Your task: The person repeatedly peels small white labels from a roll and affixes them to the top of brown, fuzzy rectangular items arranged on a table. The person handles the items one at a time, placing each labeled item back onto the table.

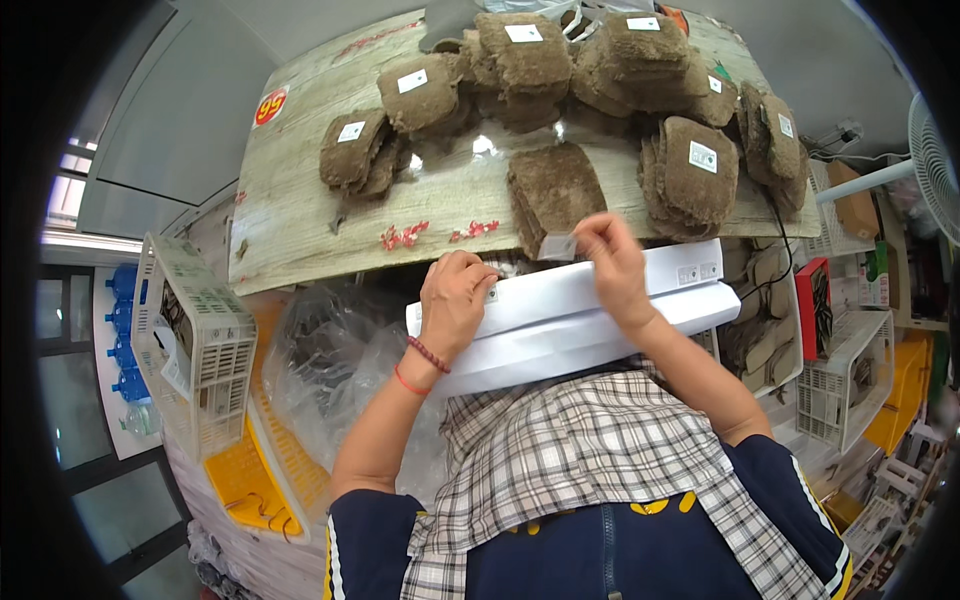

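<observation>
A folded white sheet (pixel 560 340) with a few small printed stickers along its far strip lies across my lap, at the table's near edge. My left hand (pixel 456 300) grips its left part, fingers bent over the strip beside a sticker. Between the fingertips of my right hand (pixel 612 262) is a small pale sticker (pixel 557 247), by the near edge of an unlabelled stack of brown fuzzy pads (pixel 558 192). Whether the sticker touches the stack I cannot tell. Behind it, several stacks of like pads (pixel 522 70) bear white stickers on top.
The pads stand on a pale wood-patterned table (pixel 300 190). A clear plastic bag (pixel 330 370) hangs at the left, near a white crate (pixel 222 370) and a yellow crate (pixel 255 480). At the right are a bin of flat pieces (pixel 770 330), a red box (pixel 815 310) and a fan (pixel 932 150).
</observation>
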Motion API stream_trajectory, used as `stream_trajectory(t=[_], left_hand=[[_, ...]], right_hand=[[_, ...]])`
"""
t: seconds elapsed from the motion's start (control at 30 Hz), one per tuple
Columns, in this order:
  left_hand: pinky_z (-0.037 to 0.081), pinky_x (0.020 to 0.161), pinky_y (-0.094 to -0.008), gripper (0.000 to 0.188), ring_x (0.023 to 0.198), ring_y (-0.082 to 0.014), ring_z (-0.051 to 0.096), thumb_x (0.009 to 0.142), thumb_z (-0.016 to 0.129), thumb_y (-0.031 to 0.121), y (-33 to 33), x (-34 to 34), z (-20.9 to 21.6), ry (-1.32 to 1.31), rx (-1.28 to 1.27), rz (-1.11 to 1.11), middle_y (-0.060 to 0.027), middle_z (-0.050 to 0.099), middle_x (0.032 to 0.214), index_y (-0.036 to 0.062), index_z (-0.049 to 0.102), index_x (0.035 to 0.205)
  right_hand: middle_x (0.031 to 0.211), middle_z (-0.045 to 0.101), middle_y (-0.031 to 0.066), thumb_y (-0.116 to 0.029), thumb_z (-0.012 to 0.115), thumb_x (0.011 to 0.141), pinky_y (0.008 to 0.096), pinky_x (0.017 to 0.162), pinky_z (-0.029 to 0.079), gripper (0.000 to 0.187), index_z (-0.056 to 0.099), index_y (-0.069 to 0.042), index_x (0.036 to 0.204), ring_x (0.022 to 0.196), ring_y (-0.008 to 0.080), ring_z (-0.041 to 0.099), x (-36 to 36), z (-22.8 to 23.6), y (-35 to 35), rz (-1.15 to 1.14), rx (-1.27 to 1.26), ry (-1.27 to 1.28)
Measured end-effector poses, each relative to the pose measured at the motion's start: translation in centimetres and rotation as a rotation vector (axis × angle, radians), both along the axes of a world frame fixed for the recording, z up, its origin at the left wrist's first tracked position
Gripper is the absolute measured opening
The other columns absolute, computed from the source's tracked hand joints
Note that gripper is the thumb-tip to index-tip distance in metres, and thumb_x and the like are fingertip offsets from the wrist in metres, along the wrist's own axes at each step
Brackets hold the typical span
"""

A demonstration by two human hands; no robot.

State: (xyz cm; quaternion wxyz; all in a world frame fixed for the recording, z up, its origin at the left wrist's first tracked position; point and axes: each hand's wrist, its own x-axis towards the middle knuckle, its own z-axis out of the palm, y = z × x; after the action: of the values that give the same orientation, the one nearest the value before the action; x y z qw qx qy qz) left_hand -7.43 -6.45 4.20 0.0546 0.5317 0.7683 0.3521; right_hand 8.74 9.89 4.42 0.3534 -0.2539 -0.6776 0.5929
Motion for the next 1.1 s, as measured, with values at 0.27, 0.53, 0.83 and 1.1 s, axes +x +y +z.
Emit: stream_trajectory(t=[0.27,0.53,0.83,1.1], left_hand=[[0.04,0.108,-0.0468,0.036,0.124,-0.0331,0.055,0.083,0.068,0.006,7.3,1.0,2.3,0.31,0.092,-0.176,-0.0158,0.062,0.125,-0.0002,0.064,0.119],[0.037,0.11,-0.0476,0.039,0.126,-0.032,0.053,0.084,0.068,0.008,8.5,0.8,-0.1,0.272,0.013,-0.229,-0.0153,0.059,0.129,-0.0011,0.062,0.122],[0.036,0.11,-0.048,0.039,0.124,-0.0323,0.053,0.083,0.069,0.006,8.7,0.8,0.2,0.229,-0.002,-0.235,-0.0164,0.056,0.132,-0.001,0.062,0.121],[0.036,0.108,-0.0493,0.041,0.12,-0.0303,0.053,0.079,0.074,0.011,9.3,0.9,0.7,0.259,-0.036,-0.213,-0.0163,0.048,0.144,0.0011,0.06,0.116]], right_hand=[[0.082,0.061,0.0011,-0.005,0.06,0.094,0.023,0.064,0.048,0.004,0.061,-0.002,0.093,0.072,0.0071,0.056,-5.0,2.2,9.9,0.052,-0.025,-0.234],[0.08,0.065,0.0101,-0.007,0.062,0.091,0.0326,0.064,0.048,0.009,0.061,0.002,0.093,0.07,0.0174,0.059,-6.5,-0.6,10.5,0.044,0.266,-0.381],[0.083,0.066,0.0139,-0.006,0.063,0.09,0.0363,0.069,0.049,0.008,0.061,0.001,0.092,0.075,0.0262,0.063,-6.5,-0.7,10.4,0.022,0.369,-0.408],[0.084,0.066,0.0163,-0.005,0.064,0.088,0.0394,0.069,0.05,0.008,0.06,0.0,0.091,0.077,0.033,0.064,-6.6,-0.4,10.0,0.004,0.472,-0.405]])
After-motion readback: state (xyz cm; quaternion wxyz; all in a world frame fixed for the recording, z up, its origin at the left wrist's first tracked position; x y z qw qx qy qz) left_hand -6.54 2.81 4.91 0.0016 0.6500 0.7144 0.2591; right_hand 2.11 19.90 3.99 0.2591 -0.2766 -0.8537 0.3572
